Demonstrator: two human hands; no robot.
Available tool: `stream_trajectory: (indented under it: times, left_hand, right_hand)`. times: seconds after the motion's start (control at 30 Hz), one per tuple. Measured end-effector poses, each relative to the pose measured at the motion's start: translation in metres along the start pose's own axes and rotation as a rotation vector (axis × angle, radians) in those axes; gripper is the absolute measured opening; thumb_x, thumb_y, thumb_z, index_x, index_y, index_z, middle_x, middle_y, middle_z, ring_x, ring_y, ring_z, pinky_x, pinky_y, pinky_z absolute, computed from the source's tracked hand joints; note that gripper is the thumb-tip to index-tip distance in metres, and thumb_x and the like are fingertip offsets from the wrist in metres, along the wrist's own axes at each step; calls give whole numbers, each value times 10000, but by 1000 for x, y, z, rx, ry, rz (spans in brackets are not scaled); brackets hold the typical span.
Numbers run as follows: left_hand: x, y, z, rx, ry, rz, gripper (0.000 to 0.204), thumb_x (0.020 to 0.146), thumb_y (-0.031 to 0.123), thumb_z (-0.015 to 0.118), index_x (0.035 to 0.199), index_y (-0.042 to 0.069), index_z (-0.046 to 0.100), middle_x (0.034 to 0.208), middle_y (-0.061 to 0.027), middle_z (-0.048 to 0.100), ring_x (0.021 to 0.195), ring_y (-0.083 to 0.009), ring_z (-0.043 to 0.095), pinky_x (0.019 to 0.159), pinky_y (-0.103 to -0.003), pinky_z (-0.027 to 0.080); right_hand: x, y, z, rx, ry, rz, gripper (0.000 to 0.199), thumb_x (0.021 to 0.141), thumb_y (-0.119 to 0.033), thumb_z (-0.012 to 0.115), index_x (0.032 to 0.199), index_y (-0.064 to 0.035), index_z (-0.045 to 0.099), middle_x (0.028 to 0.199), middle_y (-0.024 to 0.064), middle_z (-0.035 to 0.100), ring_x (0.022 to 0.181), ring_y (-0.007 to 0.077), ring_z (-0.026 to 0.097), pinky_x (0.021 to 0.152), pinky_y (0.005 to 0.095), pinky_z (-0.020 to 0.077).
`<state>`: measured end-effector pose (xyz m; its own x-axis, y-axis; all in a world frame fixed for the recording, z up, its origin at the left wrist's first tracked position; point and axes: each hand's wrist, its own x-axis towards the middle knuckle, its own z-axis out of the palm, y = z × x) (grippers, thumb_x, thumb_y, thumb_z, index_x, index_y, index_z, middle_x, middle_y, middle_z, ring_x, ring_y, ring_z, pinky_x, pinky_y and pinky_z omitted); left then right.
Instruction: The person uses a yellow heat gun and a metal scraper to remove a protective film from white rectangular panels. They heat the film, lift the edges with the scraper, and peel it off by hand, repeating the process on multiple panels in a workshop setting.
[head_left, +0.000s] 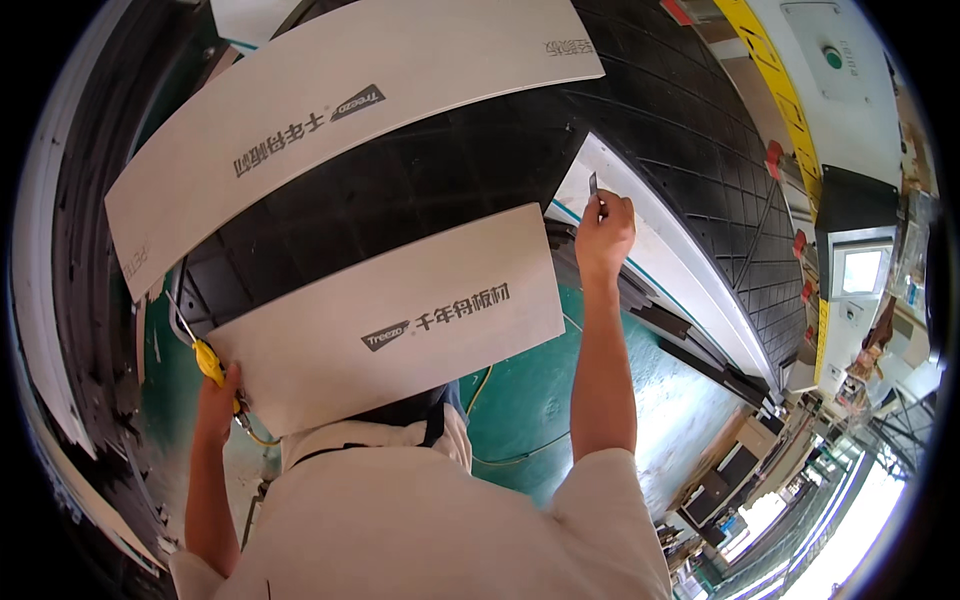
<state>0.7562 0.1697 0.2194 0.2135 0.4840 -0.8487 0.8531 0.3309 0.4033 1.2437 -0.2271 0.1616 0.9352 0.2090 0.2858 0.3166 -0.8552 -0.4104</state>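
Note:
My left hand point(222, 395) is closed around a yellow air blow gun point(208, 361) with a long thin nozzle, beside the left end of the near pale board point(310, 375). This board has dark printing and lies at the near edge of the black table, partly over it. Over the white ledge point(665, 240) at the right, my right hand point(606, 238) pinches a small flat metal blade point(593, 183), its tip pointing away from me. Farther off, a longer pale printed board point(440, 60) lies across the black ribbed table point(390, 170).
A yellow scale strip point(785, 110) and a white machine housing point(840, 60) with a green button run along the far right. A thin hose point(482, 392) trails across the green floor point(520, 420). Dark rails point(90, 330) stand at the left.

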Motion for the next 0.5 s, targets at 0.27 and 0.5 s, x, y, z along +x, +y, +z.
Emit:
stream_trajectory:
  times: [0.27,0.5]
  left_hand:
    - [7,-4,0,-20,-30,16,460,1016,457,667,1240,72,553,916,4,650,707,-92,627,571,-257,514]
    - [10,-6,1,-16,-42,64,401,1042,414,630,1236,79,525,882,4,610,662,-94,594,551,-262,502]
  right_hand:
    - [-45,-56,4,275,-76,201,219,914,-82,747,1117,-1,749,834,109,669,715,198,651,680,329,527]
    - [-36,-65,9,175,-91,141,172,897,-74,735,1044,12,756,846,142,639,720,294,659,674,405,526]
